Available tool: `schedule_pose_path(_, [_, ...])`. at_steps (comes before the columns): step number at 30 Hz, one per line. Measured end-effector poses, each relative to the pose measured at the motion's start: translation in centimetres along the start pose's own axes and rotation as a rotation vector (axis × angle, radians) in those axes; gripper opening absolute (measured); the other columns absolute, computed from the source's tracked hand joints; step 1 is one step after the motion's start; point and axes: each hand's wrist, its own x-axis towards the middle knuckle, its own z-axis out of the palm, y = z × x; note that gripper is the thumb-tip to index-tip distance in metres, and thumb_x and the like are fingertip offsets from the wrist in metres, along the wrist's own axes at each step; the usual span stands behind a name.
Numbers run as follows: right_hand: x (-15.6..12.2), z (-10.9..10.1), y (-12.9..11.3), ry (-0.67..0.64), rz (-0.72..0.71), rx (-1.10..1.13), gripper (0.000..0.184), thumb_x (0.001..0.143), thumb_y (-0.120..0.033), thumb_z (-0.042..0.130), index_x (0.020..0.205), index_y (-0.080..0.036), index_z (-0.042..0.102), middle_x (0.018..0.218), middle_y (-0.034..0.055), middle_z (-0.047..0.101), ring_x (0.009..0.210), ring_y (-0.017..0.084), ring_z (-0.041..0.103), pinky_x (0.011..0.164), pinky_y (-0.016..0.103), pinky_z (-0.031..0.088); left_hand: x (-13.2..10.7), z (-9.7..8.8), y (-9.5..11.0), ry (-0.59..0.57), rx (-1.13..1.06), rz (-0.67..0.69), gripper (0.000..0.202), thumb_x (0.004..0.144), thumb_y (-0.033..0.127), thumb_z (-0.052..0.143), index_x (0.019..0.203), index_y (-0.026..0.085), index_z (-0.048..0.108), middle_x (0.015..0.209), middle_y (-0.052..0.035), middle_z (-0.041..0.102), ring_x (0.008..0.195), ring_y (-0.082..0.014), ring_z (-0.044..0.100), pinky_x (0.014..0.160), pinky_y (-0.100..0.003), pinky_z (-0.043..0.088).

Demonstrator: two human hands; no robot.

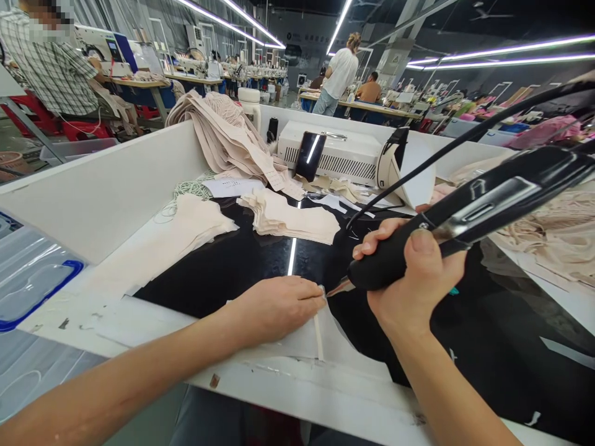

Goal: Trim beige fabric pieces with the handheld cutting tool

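In the head view, my right hand (411, 279) is wrapped round a black corded hand tool (465, 214) with a shiny metal lever on its side. The tool's pale, pointed tip (341, 287) reaches down beside the fingertips of my left hand (283, 308). Those left fingers are pressed together on the top edge of a pale fabric piece (346, 347) at the table's front. Down that piece runs a narrow cream strip (318, 334). Beneath lies a glossy black surface (218, 266). Past my hands rests a stack of cream cut fabric pieces (292, 217).
More cream pieces (186, 226) lie at left, near a fabric bundle (227, 136). A white vented box (334, 152) with a phone (309, 155) leaning on it stands behind. Low white walls (116, 179) border the table. Several people work beyond. The tool's black cable (446, 155) arches at right.
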Motion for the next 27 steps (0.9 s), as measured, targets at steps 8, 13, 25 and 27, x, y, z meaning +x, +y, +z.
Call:
schedule_pose_path(8, [-0.4,0.0,-0.2,-0.013,-0.009,-0.015,0.037,0.084,-0.039,0.089,0.103,-0.030,0.059,0.074,-0.0104,0.070,0.050,0.013,0.064,0.048,0.028,0.055,-0.2,-0.4,-0.1,0.008,-0.027,-0.027,0.028,0.118,0.013,0.053,0.133,0.010,0.076,0.135,-0.0127,0.082,0.125,-0.0214,0.079,0.116,-0.033,0.063])
schedule_pose_path(13, [-0.9,-0.3,-0.7,0.007,-0.012,0.010,0.036,0.084,-0.039,0.089,0.105,-0.029,0.061,0.076,-0.0098,0.072,0.051,0.014,0.064,0.046,0.028,0.055,-0.2,-0.7,-0.1,-0.015,-0.030,-0.040,0.029,0.119,0.016,0.052,0.134,0.011,0.076,0.137,-0.0130,0.082,0.122,-0.0226,0.080,0.111,-0.035,0.065])
schedule_pose_path(25, [-1.2,-0.1,-1.0,0.025,-0.042,0.020,0.035,0.085,-0.039,0.091,0.098,-0.030,0.059,0.074,-0.0088,0.072,0.051,0.015,0.063,0.046,0.030,0.055,-0.4,-1.0,-0.6,-0.080,-0.053,-0.066,0.030,0.120,0.023,0.052,0.136,0.015,0.076,0.138,-0.0133,0.080,0.121,-0.0237,0.081,0.106,-0.037,0.067])
schedule_pose_path(27, [-1.2,-0.3,-1.4,0.021,-0.044,0.035,0.036,0.084,-0.040,0.091,0.098,-0.030,0.059,0.074,-0.0086,0.071,0.051,0.014,0.063,0.046,0.030,0.055,-0.3,-1.2,-0.8,-0.064,-0.041,-0.036,0.030,0.121,0.023,0.051,0.135,0.014,0.076,0.136,-0.0147,0.081,0.121,-0.0245,0.081,0.106,-0.038,0.068])
